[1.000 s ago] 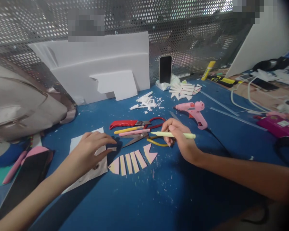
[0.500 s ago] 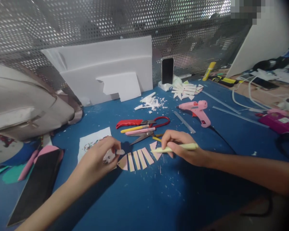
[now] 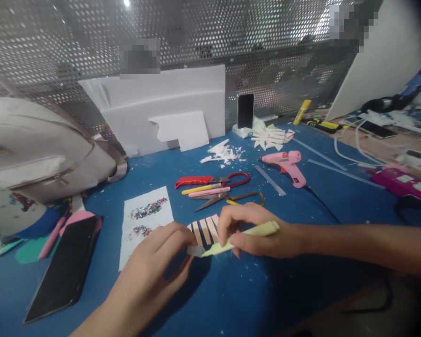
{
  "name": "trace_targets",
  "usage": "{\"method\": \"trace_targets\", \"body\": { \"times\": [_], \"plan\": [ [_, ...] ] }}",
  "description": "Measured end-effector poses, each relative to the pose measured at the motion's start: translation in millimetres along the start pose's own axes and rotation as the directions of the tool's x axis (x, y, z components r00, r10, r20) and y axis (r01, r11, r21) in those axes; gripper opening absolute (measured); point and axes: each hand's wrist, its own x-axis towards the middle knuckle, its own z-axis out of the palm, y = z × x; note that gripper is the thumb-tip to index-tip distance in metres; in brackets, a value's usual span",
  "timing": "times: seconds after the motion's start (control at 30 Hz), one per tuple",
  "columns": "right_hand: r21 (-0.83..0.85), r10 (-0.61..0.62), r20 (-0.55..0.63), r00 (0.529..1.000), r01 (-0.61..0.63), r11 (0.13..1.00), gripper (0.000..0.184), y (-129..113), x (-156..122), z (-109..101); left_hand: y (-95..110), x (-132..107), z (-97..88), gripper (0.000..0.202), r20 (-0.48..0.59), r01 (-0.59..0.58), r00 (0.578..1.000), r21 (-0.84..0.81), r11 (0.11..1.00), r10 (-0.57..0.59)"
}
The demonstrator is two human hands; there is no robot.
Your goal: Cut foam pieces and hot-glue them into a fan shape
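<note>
Between the fingertips of my left hand (image 3: 157, 267) is a small translucent whitish piece (image 3: 195, 251). My right hand (image 3: 254, 231) grips a pale yellow marker (image 3: 222, 247) like a pen, its tip pointing left and meeting the small piece or lying right beside it. Striped strips of paper or foam, pink and cream (image 3: 205, 229), lie in a row just beyond both hands. My hands partly cover the row's two ends.
Past the strips lie scissors (image 3: 210, 202), a red-handled cutter (image 3: 194, 181) and pink and yellow pens (image 3: 208, 192). A glitter-strewn sheet (image 3: 129, 243) and black phone (image 3: 65, 269) are at left. A pink glue gun (image 3: 289, 166) lies at right, white scraps (image 3: 222, 152) behind.
My right hand has brought the marker left and nearer, from the row's right end to the small piece. My left hand has moved right and nearer. The view has shifted slightly.
</note>
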Motion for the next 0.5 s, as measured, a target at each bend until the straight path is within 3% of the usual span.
{"method": "trace_targets", "body": {
  "times": [0.23,0.37,0.5],
  "plan": [
    [-0.072,-0.052,0.0,0.999,0.052,0.996,0.007,-3,0,4,7,-4,-0.2,0.012,-0.014,-0.008,1.0,-0.066,0.998,0.007],
    [-0.193,-0.195,0.061,0.979,0.203,0.96,0.012,-2,-9,11,12,-14,-1.1,0.017,-0.029,-0.096,0.995,-0.043,0.994,0.095],
    [-0.372,-0.401,0.169,0.9,0.435,0.82,0.014,-4,-19,22,19,-25,4.4,0.021,-0.055,-0.227,0.97,0.147,0.963,0.237]
  ]
}}
